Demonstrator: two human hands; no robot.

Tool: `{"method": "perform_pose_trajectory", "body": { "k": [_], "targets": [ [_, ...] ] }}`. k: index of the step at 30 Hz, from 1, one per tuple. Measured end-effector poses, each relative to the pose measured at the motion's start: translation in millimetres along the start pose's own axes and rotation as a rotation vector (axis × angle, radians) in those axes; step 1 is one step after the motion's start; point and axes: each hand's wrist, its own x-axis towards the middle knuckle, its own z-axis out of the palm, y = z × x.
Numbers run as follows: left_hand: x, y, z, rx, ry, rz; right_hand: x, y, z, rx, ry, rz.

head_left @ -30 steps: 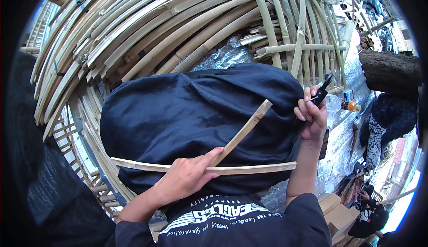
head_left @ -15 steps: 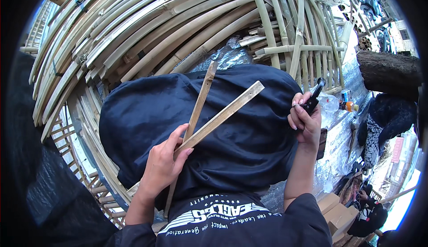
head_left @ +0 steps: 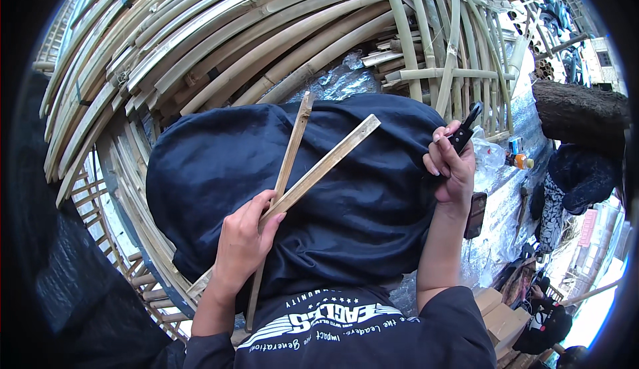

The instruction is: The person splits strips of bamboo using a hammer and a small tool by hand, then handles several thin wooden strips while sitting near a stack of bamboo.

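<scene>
Over my lap, covered in dark cloth point(head_left: 219, 156), my left hand point(head_left: 246, 239) grips two narrow wooden strips. The strips cross at its fingers. The upright strip point(head_left: 293, 142) rises toward the far edge of the lap, its lower end passing down behind my hand. The other strip point(head_left: 336, 156) slants up to the right, with a small dark mark near its squared end. At the right side of the lap, my right hand point(head_left: 452, 166) is closed around a black-handled tool point(head_left: 462, 136) with a dark, slightly curved tip pointing up. Its exact kind I cannot make out.
A big stack of split bamboo poles point(head_left: 266, 42) curves across the far left. A bamboo lattice point(head_left: 452, 56) stands far right. A dark log point(head_left: 579, 112), an orange-labelled bottle point(head_left: 522, 162), a phone-like dark object point(head_left: 475, 215) and cardboard boxes point(head_left: 499, 316) lie at right, near other people.
The two strips have shifted slightly left in view, with my left hand a little lower. My right hand has moved slightly up and left, still around the tool.
</scene>
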Motion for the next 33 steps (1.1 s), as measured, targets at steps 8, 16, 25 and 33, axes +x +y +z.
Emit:
{"method": "perform_pose_trajectory", "body": {
  "k": [8, 16, 25, 33],
  "targets": [
    [1.9, 9.0, -15.7, 0.208, -0.069, 0.01, 13.9, 18.0, 25.8, 0.085, -0.058, 0.078],
    [13.7, 3.4, -44.0, 0.068, -0.023, -0.019, 22.0, 33.3, 17.2, 0.148, -0.114, 0.12],
    [50.0, -8.4, -99.2, 0.431, 0.0, 0.207, 22.4, 34.2, 12.5, 0.276, -0.172, 0.124],
    [68.2, -51.1, -109.5, 0.926, -0.169, 0.226, 23.3, 33.2, 11.0, 0.29, -0.166, 0.163]
  ]
}}
